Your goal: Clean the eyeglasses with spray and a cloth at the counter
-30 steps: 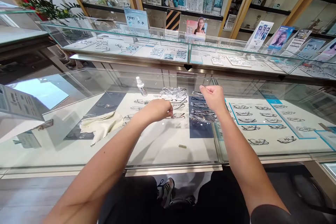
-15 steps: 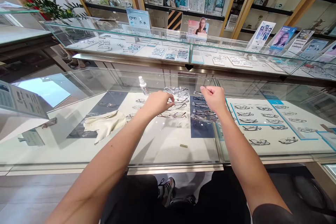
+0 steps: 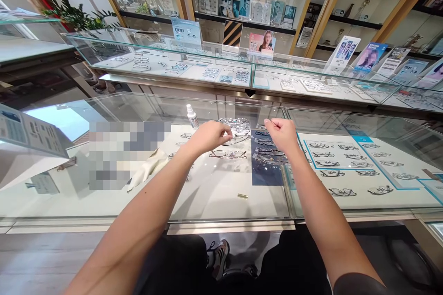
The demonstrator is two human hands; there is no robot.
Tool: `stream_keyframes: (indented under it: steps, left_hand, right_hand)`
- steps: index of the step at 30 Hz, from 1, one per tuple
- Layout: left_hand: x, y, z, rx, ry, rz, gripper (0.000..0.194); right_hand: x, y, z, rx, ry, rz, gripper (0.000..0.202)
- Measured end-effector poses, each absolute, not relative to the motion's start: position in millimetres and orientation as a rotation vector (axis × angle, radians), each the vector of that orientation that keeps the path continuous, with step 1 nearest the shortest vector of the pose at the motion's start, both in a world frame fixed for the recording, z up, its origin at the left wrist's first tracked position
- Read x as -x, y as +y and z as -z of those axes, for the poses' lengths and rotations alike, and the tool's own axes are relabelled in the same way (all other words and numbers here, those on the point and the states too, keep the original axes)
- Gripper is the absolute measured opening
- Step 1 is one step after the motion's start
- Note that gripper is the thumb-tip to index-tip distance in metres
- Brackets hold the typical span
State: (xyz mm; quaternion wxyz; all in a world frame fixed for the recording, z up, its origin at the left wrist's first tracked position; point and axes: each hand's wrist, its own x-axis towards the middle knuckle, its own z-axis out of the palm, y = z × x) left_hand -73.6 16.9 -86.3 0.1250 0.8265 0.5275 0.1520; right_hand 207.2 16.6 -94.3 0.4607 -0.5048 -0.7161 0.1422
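Observation:
My left hand (image 3: 212, 138) is over the glass display counter (image 3: 214, 203), its fingers curled in towards the thumb. Whatever it holds, if anything, is hidden. To its right, my right hand (image 3: 283, 134) is closed in a fist with the thumb on top, and its inside does not show. Between and beyond the hands are several eyeglasses, with one brown-rimmed pair of glasses (image 3: 228, 154) just below my left hand. A dark mat with stacked glasses (image 3: 270, 153) lies beside and below my right hand. Behind my left hand stands a white spray bottle (image 3: 192, 117).
A cream cloth (image 3: 150, 168) lies left of my left forearm, beside a blurred-out patch. A small gold-coloured bar (image 3: 242, 196) is near the front. Rows of glasses (image 3: 358, 156) fill the right side. Another glass display case (image 3: 166, 60) stands behind, with a leaning sign (image 3: 31, 129) at left.
The view has tilted up slightly, so the counter sits lower. My hands keep nearly the same pose, the right one a little lower beside the stacked glasses.

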Motion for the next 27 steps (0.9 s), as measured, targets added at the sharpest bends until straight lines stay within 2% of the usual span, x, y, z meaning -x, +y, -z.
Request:
stream_keyframes:
  steps: [5,9,27]
  left_hand:
    - [64,3,74,-1.906,1.344,-1.143,0.029]
    - [45,-3,81,-1.568,1.15,-1.491,0.034]
    - [27,-7,99,-1.58,1.094,-1.501,0.034]
  right_hand:
    - [-200,11,92,1.111,-1.695,-0.499,0.053]
    - [-179,-5,90,0.947,-1.703,-0.815,0.026]
    - [-167,-5,105,0.95,-1.661,-0.751,0.012]
